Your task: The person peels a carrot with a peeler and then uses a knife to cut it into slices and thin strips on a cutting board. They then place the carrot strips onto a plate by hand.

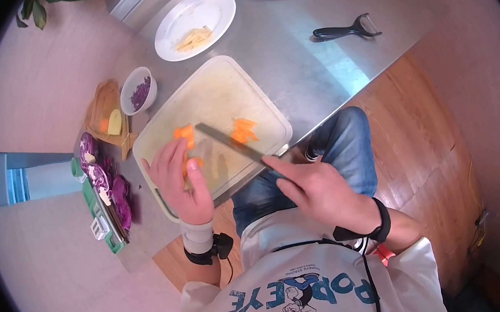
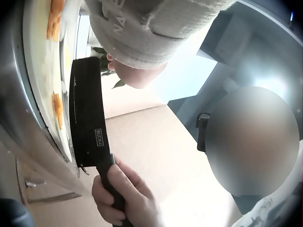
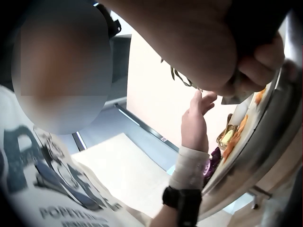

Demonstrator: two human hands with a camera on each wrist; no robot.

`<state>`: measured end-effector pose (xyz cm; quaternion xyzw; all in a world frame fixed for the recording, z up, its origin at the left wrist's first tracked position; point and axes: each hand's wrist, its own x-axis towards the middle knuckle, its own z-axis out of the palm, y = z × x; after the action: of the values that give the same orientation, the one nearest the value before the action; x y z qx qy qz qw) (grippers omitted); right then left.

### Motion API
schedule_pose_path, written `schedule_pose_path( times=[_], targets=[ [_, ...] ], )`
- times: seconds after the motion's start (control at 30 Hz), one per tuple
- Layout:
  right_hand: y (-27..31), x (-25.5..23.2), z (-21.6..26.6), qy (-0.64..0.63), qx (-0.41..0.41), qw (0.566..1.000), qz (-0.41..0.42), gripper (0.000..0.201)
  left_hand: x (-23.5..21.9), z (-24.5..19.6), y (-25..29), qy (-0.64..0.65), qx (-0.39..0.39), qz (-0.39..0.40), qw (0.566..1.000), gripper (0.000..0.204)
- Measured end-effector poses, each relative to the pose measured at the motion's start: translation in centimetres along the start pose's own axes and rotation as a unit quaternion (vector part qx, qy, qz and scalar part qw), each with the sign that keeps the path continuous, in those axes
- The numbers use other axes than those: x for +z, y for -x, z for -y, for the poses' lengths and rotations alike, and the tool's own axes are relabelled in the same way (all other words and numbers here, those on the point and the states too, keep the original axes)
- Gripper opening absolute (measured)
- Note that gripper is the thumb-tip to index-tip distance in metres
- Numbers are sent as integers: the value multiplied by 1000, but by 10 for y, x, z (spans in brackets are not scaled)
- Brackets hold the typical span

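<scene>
The right hand [image 1: 325, 191] grips the handle of a black cleaver-like knife [image 1: 227, 140], its blade over the cutting board [image 1: 222, 68]. In the left wrist view the knife [image 2: 89, 113] stands broad side on, the right hand [image 2: 130, 194] around its handle. The left hand [image 1: 180, 179] is held with fingers fairly straight at orange pieces [image 1: 185, 133] near the blade's tip; whether it touches them is unclear. More orange strips [image 1: 243, 131] lie on the board beyond the blade. From the right wrist, the left hand [image 3: 195, 123] shows extended fingers.
A white plate [image 1: 225, 13] with pale strips, a bowl [image 1: 127, 91] of purple shreds and a wooden basket [image 1: 99, 110] stand around the board. Cut purple cabbage [image 1: 121, 197] lies at the left, by a green rack [image 1: 90, 197]. A black peeler [image 1: 336, 32] lies near the counter edge.
</scene>
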<state>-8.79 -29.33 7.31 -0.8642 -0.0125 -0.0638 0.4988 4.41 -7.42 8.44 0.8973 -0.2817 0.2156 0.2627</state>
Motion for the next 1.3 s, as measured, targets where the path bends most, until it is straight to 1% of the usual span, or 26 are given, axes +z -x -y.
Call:
schedule_pose_path(
  times=[0.03, 0.1, 0.13, 0.2, 0.33, 0.4, 0.43, 0.5, 0.53, 0.6, 0.63, 0.7, 0.73, 0.8, 0.83, 0.9, 0.93, 1.0, 1.07, 1.13, 1.17, 1.23, 1.3],
  targets=[
    [-1, -2, 1, 0, -1, 1000, 5, 48, 0, 9, 6, 11, -2, -20, 1000, 29],
    [-7, -11, 7, -51, 41, 998, 15, 44, 0, 28, 20, -2, -18, -23, 1000, 30],
    [-9, -11, 9, -51, 41, 998, 18, 44, -3, 35, 26, -15, -30, -22, 999, 33],
    [-13, -11, 10, -51, 48, 996, 54, 41, -8, 46, 35, -20, -35, -15, 999, 32],
    [-18, -3, 12, -63, 41, 995, 62, 40, -14, 61, 53, -51, -53, -2, 997, 29],
    [-23, -2, 11, -21, 26, 997, 66, 38, -15, 66, 58, -53, -59, -5, 997, 28],
    [-25, -2, 10, -19, 26, 997, 69, 38, -16, 68, 61, -55, -62, -7, 996, 28],
    [-30, -3, 7, -24, 61, 994, 84, 37, -17, 70, 64, -55, -67, -5, 996, 28],
    [-32, -4, 7, -22, 60, 994, 86, 37, -17, 72, 66, -56, -67, -3, 996, 28],
    [-37, -11, 12, -57, 88, 993, 58, 32, -18, 71, 68, -52, -72, -2, 996, 28],
    [-39, -16, 17, -54, 86, 993, 60, 32, -18, 71, 68, -49, -73, 0, 996, 27],
    [-43, -25, 25, -89, 190, 970, 123, 38, -18, 72, 70, -50, -77, -2, 996, 28],
    [-43, -25, 26, -86, 189, 970, 127, 38, -18, 72, 70, -51, -78, -1, 996, 28],
    [-41, -24, 28, -70, 120, 987, 84, 38, -20, 71, 68, -47, -82, -5, 996, 28],
    [-39, -23, 29, -69, 115, 987, 90, 38, -20, 70, 67, -44, -82, -6, 996, 28],
    [-35, -19, 30, -75, 89, 991, 62, 40, -19, 71, 67, -46, -87, -10, 995, 28],
    [-34, -16, 30, -77, 81, 991, 68, 40, -18, 71, 65, -44, -86, -10, 995, 28],
    [-30, -10, 33, -65, 93, 992, 56, 41, -17, 68, 61, -41, -85, -13, 995, 27],
    [-25, -1, 29, -57, 85, 993, 56, 41, -14, 65, 58, -32, -80, -13, 996, 26],
    [-20, 7, 24, -50, 58, 995, 61, 42, -8, 63, 54, -26, -61, -4, 998, 25],
    [-19, 10, 26, -74, 66, 994, 53, 44, -6, 61, 51, -27, -61, -6, 998, 25],
    [-16, 16, 26, -69, 61, 995, 49, 44, -2, 60, 45, -15, -36, 13, 999, 24],
    [-14, 16, 27, -66, 57, 995, 44, 44, 2, 57, 39, -25, -30, 27, 999, 25]
  ],
)
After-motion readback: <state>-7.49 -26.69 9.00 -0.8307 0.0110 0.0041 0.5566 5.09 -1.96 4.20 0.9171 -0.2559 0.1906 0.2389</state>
